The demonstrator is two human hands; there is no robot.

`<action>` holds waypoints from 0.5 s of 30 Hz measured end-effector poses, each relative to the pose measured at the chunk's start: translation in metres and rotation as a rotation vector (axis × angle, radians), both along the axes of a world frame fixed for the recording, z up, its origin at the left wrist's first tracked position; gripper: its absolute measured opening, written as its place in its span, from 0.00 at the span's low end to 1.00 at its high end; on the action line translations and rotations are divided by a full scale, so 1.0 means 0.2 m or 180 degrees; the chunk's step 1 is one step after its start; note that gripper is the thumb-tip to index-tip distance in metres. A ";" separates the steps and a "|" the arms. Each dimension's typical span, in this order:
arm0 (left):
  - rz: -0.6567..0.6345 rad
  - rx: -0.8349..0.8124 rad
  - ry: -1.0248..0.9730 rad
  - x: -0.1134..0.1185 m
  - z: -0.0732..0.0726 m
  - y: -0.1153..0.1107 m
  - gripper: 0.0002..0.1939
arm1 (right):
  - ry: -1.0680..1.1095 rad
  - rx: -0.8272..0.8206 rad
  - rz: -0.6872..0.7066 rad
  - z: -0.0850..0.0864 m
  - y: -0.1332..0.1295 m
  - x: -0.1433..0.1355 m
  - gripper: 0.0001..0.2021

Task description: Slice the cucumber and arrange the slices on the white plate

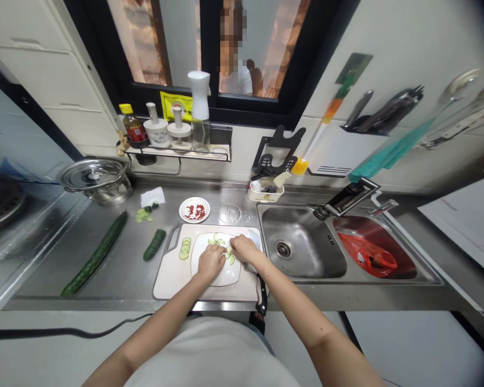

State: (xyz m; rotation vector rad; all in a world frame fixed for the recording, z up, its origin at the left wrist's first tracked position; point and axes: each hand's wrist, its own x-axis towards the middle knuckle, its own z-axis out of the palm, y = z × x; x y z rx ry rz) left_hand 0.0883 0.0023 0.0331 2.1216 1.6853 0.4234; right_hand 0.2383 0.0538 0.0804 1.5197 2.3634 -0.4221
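Observation:
A square white plate (pixel 226 278) rests on the cutting board (pixel 170 285), with thin cucumber slices (pixel 231 260) arranged along its far and right parts. My left hand (pixel 212 263) is over the plate's middle, fingers bent and together by the slices; what they hold, if anything, is hidden. At the plate's right edge, my right hand (pixel 244 250) pinches at a cucumber slice. A short overlapping row of cucumber slices (pixel 184 249) lies on the board left of the plate. Under my right forearm a black-handled knife (pixel 262 294) sticks out past the board's right edge.
Left of the board lie a cucumber piece (pixel 154 245) and a long cucumber (pixel 94 255). Behind are a small plate (pixel 194 220) of red bits, cucumber scraps (pixel 143 215) and a lidded pot (pixel 100 183). The sink (pixel 306 242) is at right, a red bag (pixel 367 255) in its second basin.

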 end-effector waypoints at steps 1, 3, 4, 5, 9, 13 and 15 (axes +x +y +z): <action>-0.0053 0.0071 0.0027 -0.01 0.00 0.00 0.12 | 0.0003 0.0009 -0.0036 0.00 0.00 0.01 0.10; -0.0158 0.0214 0.0089 -0.02 -0.01 -0.01 0.13 | 0.0002 0.0037 -0.0120 0.01 0.00 0.03 0.10; -0.0204 0.0281 0.0111 -0.02 -0.01 -0.01 0.13 | -0.0004 0.0052 -0.0165 0.01 -0.01 0.04 0.10; -0.0253 0.0342 0.0122 -0.03 -0.02 -0.01 0.14 | -0.0012 0.0063 -0.0208 0.00 -0.01 0.05 0.10; -0.0572 0.0442 0.0127 -0.03 -0.02 -0.02 0.17 | -0.0028 0.0079 -0.0318 -0.02 -0.04 0.07 0.09; -0.0700 0.0371 0.0247 -0.02 -0.03 -0.02 0.18 | -0.0029 0.0076 -0.0358 -0.04 -0.05 0.08 0.09; -0.0723 0.0332 0.0302 -0.02 -0.04 -0.03 0.18 | -0.0025 0.0068 -0.0349 -0.04 -0.05 0.08 0.09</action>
